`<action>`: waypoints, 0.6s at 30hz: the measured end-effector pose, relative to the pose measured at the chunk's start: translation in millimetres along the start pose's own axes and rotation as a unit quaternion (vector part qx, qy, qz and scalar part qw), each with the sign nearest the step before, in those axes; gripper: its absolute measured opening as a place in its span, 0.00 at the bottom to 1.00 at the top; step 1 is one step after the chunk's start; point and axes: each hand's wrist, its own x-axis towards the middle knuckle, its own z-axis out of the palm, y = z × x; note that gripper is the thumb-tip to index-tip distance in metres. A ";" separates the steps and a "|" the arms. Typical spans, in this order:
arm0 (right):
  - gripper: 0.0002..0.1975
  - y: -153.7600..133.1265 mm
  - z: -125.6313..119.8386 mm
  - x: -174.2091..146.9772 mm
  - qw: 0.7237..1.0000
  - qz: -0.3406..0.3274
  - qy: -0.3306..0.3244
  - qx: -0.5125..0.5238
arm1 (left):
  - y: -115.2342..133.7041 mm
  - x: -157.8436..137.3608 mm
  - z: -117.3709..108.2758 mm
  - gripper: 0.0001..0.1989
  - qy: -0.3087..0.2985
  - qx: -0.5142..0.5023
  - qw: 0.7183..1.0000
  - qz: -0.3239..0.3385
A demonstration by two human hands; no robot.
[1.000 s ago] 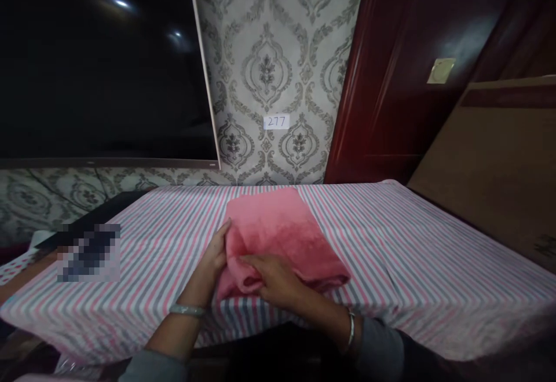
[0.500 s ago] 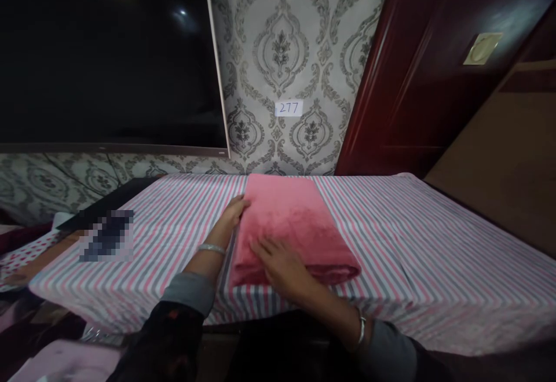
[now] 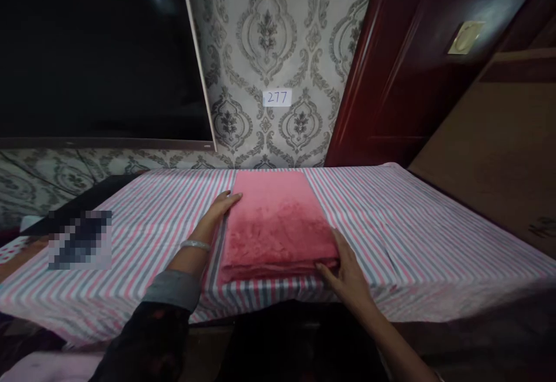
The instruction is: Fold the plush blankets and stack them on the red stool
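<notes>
A folded pink plush blanket [image 3: 278,226] lies flat on the striped cloth, its layered folds showing along the front edge. My left hand [image 3: 221,204] rests at the blanket's left side, thumb over the top edge and fingers alongside it. At the front right corner is my right hand [image 3: 350,272], its thumb against the front folds and its fingers spread along the right side. Both hands touch the blanket with thumb and fingers apart.
A pink, grey and white striped cloth [image 3: 169,226] covers the table. Behind it are a large dark television [image 3: 99,58], a patterned wall with a paper label [image 3: 277,98] reading 277, and a dark red door [image 3: 403,81]. Brown cardboard [image 3: 490,156] stands at the right; a blurred-out item [image 3: 80,240] lies at the left.
My right hand has moved from the blanket's top near the front left to its front right corner. That corner now looks squarer. My left hand stays at the left edge.
</notes>
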 end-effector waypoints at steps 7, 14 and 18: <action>0.53 -3.0 -10.6 -6.4 0.973 0.124 -0.037 0.189 | -3.4 -1.9 11.2 0.24 -0.095 -0.047 0.992 -0.073; 0.45 -7.8 -3.9 9.5 0.949 0.203 0.020 0.240 | 10.0 -17.9 28.3 0.14 -0.098 -0.146 0.976 -0.126; 0.31 -9.1 -1.8 39.5 0.949 0.144 0.087 0.268 | 32.5 -35.8 40.9 0.13 -0.051 -0.182 0.979 -0.083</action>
